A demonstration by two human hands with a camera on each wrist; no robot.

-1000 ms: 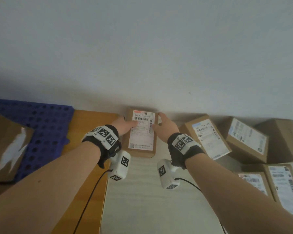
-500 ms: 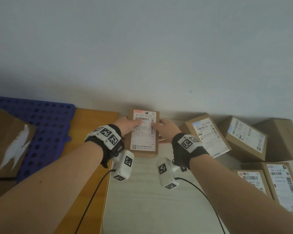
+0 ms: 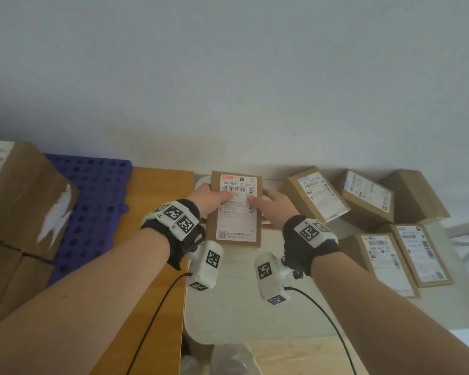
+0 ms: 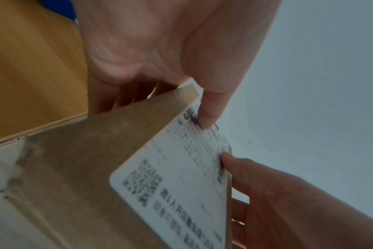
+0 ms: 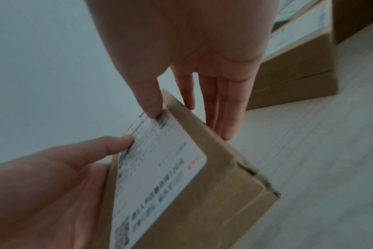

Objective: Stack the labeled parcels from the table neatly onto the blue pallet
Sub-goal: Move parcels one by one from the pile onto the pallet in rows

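Both hands, left hand point(image 3: 210, 197) and right hand point(image 3: 275, 204), grasp the labeled parcel point(image 3: 234, 209) between them, thumbs on its label.

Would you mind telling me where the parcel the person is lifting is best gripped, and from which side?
Grip the parcel by its two long side faces, one hand from each side, as the left hand and right hand do: thumbs on the labelled top, fingers down the sides. It is long and narrow, so that likely keeps it level.
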